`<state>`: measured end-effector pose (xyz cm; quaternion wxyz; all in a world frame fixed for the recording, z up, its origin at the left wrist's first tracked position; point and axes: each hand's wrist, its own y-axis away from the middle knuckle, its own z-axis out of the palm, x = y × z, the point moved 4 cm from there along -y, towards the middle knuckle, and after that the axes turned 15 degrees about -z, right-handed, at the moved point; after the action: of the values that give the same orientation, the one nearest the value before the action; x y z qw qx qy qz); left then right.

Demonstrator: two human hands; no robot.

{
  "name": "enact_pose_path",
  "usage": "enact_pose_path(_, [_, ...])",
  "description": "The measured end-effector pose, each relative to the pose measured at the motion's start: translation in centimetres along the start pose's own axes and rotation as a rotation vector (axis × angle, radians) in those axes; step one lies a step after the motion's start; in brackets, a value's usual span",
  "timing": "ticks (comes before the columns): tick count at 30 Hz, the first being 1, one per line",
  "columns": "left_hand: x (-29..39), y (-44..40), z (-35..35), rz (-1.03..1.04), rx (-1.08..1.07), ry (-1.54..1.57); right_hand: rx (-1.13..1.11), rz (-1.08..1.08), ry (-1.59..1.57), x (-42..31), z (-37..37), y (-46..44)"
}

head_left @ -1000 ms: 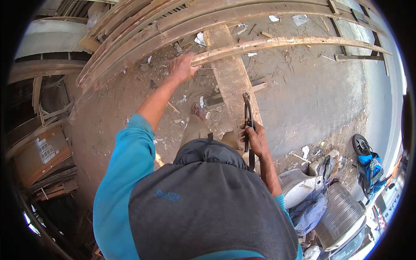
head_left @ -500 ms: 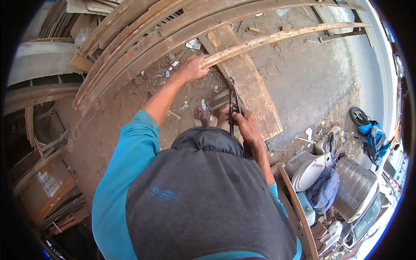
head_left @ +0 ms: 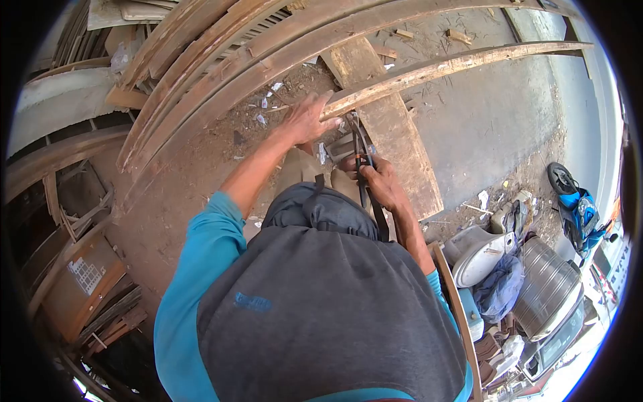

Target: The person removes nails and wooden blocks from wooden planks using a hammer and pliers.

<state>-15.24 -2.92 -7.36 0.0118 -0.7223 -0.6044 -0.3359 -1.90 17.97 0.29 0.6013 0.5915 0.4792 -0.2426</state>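
Observation:
A long, weathered wooden beam (head_left: 429,76) reaches from near my body to the upper right. My left hand (head_left: 308,120) is closed around its near end. In my right hand (head_left: 380,182) I grip the dark handles of a pair of pincers (head_left: 362,149), fingers wrapped round them. The pincers point up and away from me, their jaws at the underside of the beam close to my left hand. Whether the jaws bite on anything is too small to tell. Below the beam lies a wide wooden plank (head_left: 402,144).
Several long boards (head_left: 268,67) are stacked at the upper left. To the right are a white toilet bowl (head_left: 479,258), a ribbed metal drum (head_left: 546,288) and a blue motorbike (head_left: 579,211). Wood scraps and paper litter the ground (head_left: 469,141).
The beam's near end and the pincers' jaws have come closer together. My left hand has moved slightly down and right with the beam, and the view has shifted a little.

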Motion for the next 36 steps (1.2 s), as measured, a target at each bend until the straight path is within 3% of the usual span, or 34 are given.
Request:
enact_pose_path(4, [-0.1, -0.3, -0.9, 0.085, -0.25, 0.085, -0.023, 0.108, 0.057, -1.0, -0.1, -0.4])
enact_pose_path(6, [-0.3, 0.1, -0.6, 0.115, -0.133, 0.115, 0.013, 0.165, 0.076, -1.7, 0.7, 0.1])
enact_pose_path(13, [-0.1, 0.6, -0.3, 0.188, -0.016, 0.057, 0.055, 0.329, 0.148, -4.6, 2.6, 0.0])
enact_pose_path(23, [-0.2, 1.2, 0.4, 0.194, 0.07, 0.119, 0.027, 0.293, 0.286, -5.9, 2.5, -0.6])
enact_pose_path(27, [-0.2, 1.5, 0.8, 0.201, 0.088, 0.092, -0.015, 0.31, 0.261, -4.9, 1.7, -0.8])
enact_pose_path(29, [-0.2, 1.5, 0.9, 0.209, 0.104, 0.076, 0.004, 0.348, 0.014, -3.1, 1.4, -0.7])
enact_pose_path(31, [-0.2, 1.5, 1.0, 0.207, 0.092, 0.069, -0.017, 0.352, 0.009, -3.3, 1.0, -0.9])
enact_pose_path(36, [0.2, 1.6, 1.2, 0.18, 0.121, -0.043, -0.259, 0.179, 0.515, -3.0, -2.3, -2.4])
